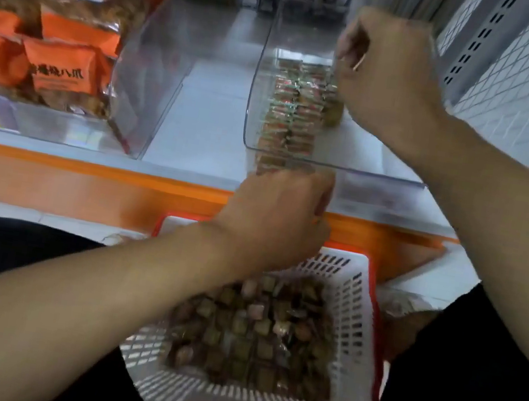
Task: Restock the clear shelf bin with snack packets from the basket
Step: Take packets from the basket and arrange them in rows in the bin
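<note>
A person is looking down at their own two bare hands while working at a shop shelf. The right hand (384, 77) is reaching over the far end of the clear shelf bin (254, 105), fingers pinched together at the top of a stack of small snack packets (291, 107). It appears to be pressing or seating a packet, though motion blur is hiding whether anything sits inside the grip, so I cannot tell if it is grasping one. The packets are standing in tidy rows just to the left of and below that hand, filling the bin's left part while the floor of the bin under the wrist is bare.

The left hand (279, 216) is hovering nearer the person, loosely curled, just outside the bin's front wall and above the white slotted basket (354, 322). Whether it is clenched on a packet cannot be told. Below and behind this hand, the basket is holding a loose heap of brownish packets (256, 330), so plenty of stock seems left to move.

To do this step well, the right hand should probably be keeping each packet upright and tight against its neighbours, starting a new row beside the finished ones, while the left is feeding packets up from the basket.

Far to the left of both hands, orange snack bags (68, 54) are lying in another clear bin; one label is showing Chinese characters ending in "八爪". Writing on the small packets is too blurred to read.
</note>
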Demonstrator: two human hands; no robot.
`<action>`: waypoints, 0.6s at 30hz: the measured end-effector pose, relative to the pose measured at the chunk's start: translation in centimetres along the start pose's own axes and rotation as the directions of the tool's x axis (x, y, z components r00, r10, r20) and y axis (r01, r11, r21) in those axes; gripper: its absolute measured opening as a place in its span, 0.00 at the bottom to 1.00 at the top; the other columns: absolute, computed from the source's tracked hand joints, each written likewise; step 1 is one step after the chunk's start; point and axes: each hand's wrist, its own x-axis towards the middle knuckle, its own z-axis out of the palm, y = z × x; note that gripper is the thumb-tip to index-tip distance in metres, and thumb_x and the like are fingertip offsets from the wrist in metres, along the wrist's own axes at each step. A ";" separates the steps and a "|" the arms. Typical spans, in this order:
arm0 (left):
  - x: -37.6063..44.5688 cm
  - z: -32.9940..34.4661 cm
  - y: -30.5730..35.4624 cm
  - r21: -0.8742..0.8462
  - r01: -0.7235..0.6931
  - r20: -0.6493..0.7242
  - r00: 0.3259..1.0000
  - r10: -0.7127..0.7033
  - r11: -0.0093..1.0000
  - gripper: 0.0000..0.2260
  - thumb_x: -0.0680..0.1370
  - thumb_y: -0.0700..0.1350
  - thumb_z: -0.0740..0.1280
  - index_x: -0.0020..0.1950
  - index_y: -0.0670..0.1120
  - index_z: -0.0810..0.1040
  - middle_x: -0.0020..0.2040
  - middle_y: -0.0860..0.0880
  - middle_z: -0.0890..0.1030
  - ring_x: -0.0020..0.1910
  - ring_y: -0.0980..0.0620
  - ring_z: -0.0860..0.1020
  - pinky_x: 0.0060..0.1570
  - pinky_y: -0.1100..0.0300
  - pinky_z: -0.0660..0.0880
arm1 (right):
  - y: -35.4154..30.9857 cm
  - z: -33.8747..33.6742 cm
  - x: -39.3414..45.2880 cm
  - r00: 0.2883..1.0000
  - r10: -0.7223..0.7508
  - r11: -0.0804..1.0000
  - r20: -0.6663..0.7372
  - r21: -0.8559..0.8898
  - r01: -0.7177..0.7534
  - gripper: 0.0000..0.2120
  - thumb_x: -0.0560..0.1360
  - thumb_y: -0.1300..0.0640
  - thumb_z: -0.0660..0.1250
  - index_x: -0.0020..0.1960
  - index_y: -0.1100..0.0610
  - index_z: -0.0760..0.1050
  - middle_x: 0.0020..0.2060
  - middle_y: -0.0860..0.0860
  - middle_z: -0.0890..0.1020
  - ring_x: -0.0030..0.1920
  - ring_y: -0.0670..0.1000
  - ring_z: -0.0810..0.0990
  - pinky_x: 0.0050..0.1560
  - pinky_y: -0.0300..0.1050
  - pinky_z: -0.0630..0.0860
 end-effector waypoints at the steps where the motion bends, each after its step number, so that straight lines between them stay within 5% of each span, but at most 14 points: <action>1: -1.2 1.0 -0.6 0.009 0.070 0.186 0.980 -0.070 0.998 0.07 0.74 0.51 0.67 0.45 0.53 0.70 0.44 0.51 0.80 0.45 0.44 0.78 0.39 0.54 0.70 | -1.2 -0.3 -2.1 0.998 -0.069 0.995 0.008 0.070 0.068 0.09 0.71 0.65 0.65 0.44 0.51 0.76 0.38 0.46 0.79 0.39 0.45 0.75 0.40 0.40 0.74; 4: -4.9 6.2 -3.3 0.233 0.013 0.643 0.748 -0.164 0.972 0.12 0.79 0.53 0.65 0.60 0.52 0.77 0.60 0.46 0.81 0.59 0.43 0.79 0.50 0.54 0.72 | -3.1 0.8 -10.0 0.923 -0.294 0.953 0.249 0.153 0.262 0.05 0.72 0.62 0.66 0.46 0.55 0.76 0.42 0.48 0.78 0.42 0.50 0.75 0.40 0.45 0.72; 6: -6.7 10.4 -5.0 0.267 -0.078 0.836 0.515 -0.191 0.961 0.16 0.80 0.51 0.64 0.64 0.44 0.77 0.65 0.42 0.78 0.63 0.41 0.77 0.55 0.52 0.74 | -3.0 3.5 -15.4 0.699 -0.292 0.948 0.653 0.101 0.301 0.05 0.76 0.58 0.65 0.50 0.53 0.77 0.48 0.51 0.81 0.47 0.55 0.79 0.42 0.51 0.76; 8: -8.0 14.4 -6.5 0.215 0.011 0.897 0.392 -0.202 0.977 0.18 0.82 0.49 0.65 0.66 0.38 0.76 0.66 0.37 0.77 0.63 0.38 0.77 0.55 0.53 0.74 | -2.1 6.8 -20.3 0.374 0.023 0.997 0.927 -0.047 0.056 0.09 0.79 0.51 0.63 0.55 0.51 0.78 0.54 0.52 0.82 0.53 0.55 0.81 0.52 0.52 0.79; 9: -8.6 16.1 -7.1 0.163 0.088 0.899 0.397 -0.185 0.983 0.19 0.83 0.47 0.65 0.68 0.36 0.75 0.66 0.36 0.77 0.64 0.38 0.76 0.57 0.52 0.72 | -1.1 8.4 -22.8 0.214 0.140 0.990 0.967 -0.131 -0.056 0.12 0.80 0.49 0.62 0.59 0.50 0.78 0.58 0.54 0.82 0.56 0.56 0.81 0.57 0.52 0.79; 11: -9.9 19.2 -8.1 0.005 0.246 0.870 0.476 -0.125 0.969 0.18 0.83 0.44 0.65 0.71 0.37 0.74 0.69 0.37 0.76 0.68 0.40 0.75 0.64 0.54 0.69 | 1.1 10.8 -27.4 0.091 0.223 0.973 0.970 -0.216 -0.086 0.18 0.82 0.50 0.60 0.70 0.52 0.73 0.67 0.56 0.77 0.64 0.59 0.78 0.65 0.52 0.75; 15: -13.1 25.0 -8.6 -0.169 0.481 0.844 0.521 -0.125 0.860 0.18 0.82 0.49 0.66 0.68 0.41 0.78 0.69 0.40 0.78 0.67 0.43 0.76 0.63 0.64 0.69 | 5.3 13.4 -33.8 0.162 0.380 0.922 0.911 -0.386 0.007 0.37 0.76 0.50 0.68 0.80 0.53 0.55 0.77 0.61 0.59 0.75 0.66 0.60 0.72 0.61 0.66; 18: -14.6 28.9 -8.3 -0.249 0.514 0.836 0.543 -0.086 0.821 0.19 0.82 0.47 0.67 0.74 0.46 0.74 0.73 0.45 0.74 0.72 0.47 0.71 0.68 0.65 0.66 | 6.5 15.1 -36.0 0.139 0.438 0.897 0.888 -0.442 -0.003 0.39 0.74 0.46 0.69 0.79 0.51 0.56 0.77 0.61 0.58 0.75 0.67 0.57 0.72 0.64 0.65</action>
